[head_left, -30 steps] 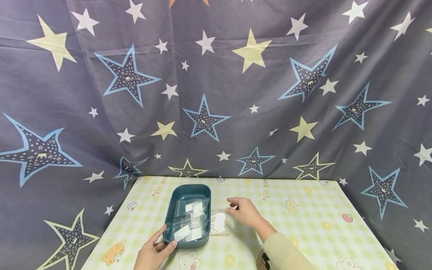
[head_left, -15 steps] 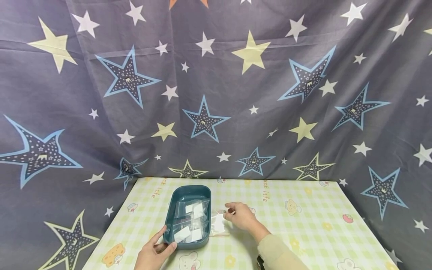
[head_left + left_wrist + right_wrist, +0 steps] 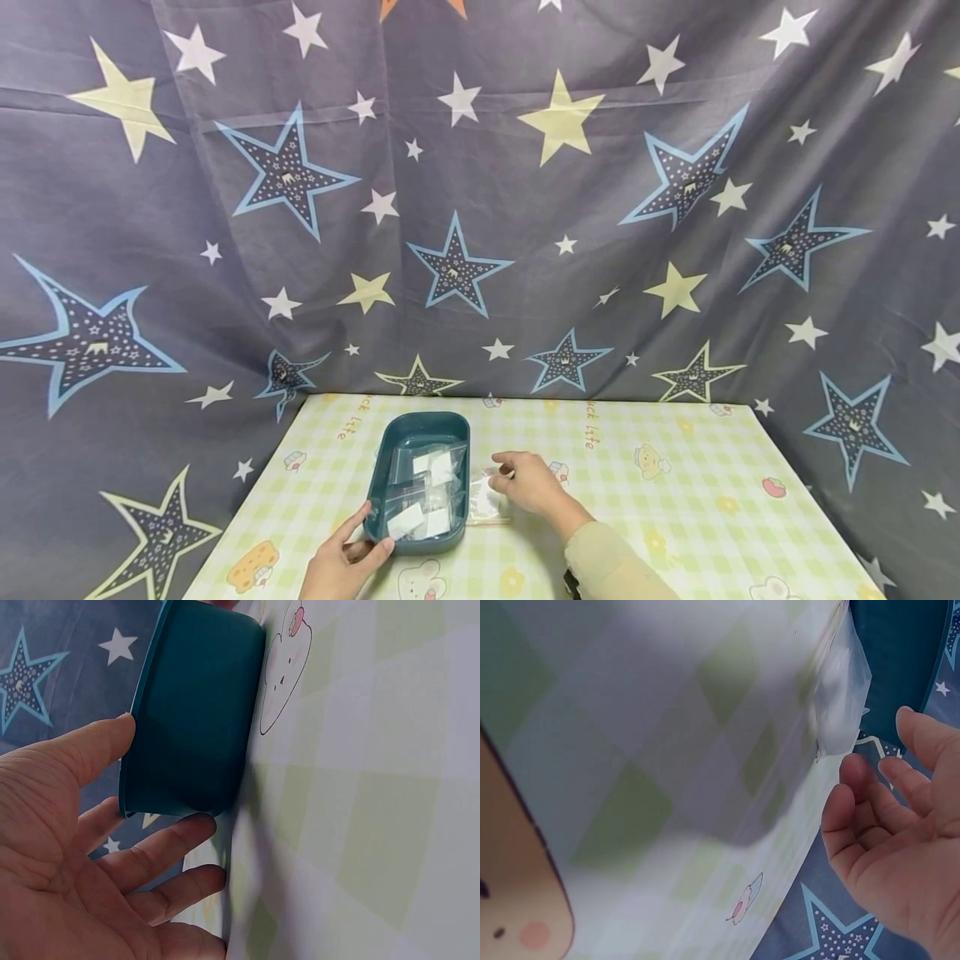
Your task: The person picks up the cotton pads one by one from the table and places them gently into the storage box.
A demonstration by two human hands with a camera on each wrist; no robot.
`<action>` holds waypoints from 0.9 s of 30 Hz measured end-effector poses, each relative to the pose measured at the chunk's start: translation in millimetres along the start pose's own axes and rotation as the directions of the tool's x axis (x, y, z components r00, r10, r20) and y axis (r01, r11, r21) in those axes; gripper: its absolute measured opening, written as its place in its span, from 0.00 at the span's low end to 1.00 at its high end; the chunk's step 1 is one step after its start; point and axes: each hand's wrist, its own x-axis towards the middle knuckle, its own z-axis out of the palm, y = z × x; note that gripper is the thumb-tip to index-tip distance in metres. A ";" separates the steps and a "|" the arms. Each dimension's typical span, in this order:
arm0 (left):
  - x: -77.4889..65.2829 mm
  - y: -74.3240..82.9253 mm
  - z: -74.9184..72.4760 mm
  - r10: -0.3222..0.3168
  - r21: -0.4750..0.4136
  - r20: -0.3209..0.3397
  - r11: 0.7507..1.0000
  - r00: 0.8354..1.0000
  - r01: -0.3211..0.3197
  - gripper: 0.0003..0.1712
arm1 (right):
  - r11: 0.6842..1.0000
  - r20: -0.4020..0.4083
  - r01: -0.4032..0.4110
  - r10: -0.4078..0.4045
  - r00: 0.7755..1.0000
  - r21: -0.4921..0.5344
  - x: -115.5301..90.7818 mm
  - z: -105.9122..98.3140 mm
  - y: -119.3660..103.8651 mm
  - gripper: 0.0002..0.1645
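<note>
A dark teal plastic box (image 3: 418, 423) with rounded corners stands on the table, holding several clear zip bags (image 3: 433, 492) with white pieces inside. At its near left corner my left hand (image 3: 341, 562) grips it. In the left wrist view the thumb (image 3: 112, 746) lies at the rim, with the other fingers around the corner. Against the box's right side lies another clear bag (image 3: 487, 507) with white contents. My right hand (image 3: 531, 483) hovers low at this bag's upper right, fingers loosely bent; in the right wrist view its fingertips are close to the bag (image 3: 844, 697), nothing gripped.
A green-and-white checked cloth (image 3: 675, 517) with cartoon prints covers the table. Behind it and at both sides hangs a dark curtain (image 3: 480, 183) patterned with stars.
My right hand has moved a little left and down, over the upper part of the bag beside the box. The left hand and the box have stayed in place.
</note>
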 end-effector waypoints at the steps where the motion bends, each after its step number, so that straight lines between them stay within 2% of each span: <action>1: 0.2 0.1 0.1 0.001 0.002 0.000 1.000 1.000 -0.001 0.58 | 1.000 -0.001 0.004 -0.004 1.000 -0.007 0.4 0.9 -0.6 0.29; 7: 0.6 0.3 0.4 -0.004 0.009 0.003 1.000 1.000 0.004 0.58 | 0.999 0.000 -0.010 0.010 1.000 -0.044 2.9 6.1 -1.5 0.29; 15: -0.5 0.3 -2.3 -0.014 0.012 0.002 1.000 1.000 0.014 0.57 | 0.989 -0.011 -0.020 0.018 1.000 -0.145 3.7 10.2 -5.1 0.28; 22: -1.6 0.2 -5.3 -0.025 0.013 -0.002 1.000 1.000 0.025 0.57 | 0.957 -0.007 0.038 -0.042 0.999 -0.288 4.1 15.6 -10.3 0.29; 27: -2.1 1.0 -0.2 -0.016 -0.010 -0.001 1.000 1.000 0.016 0.56 | 0.932 -0.017 0.052 -0.062 0.998 -0.360 0.3 17.6 -6.3 0.27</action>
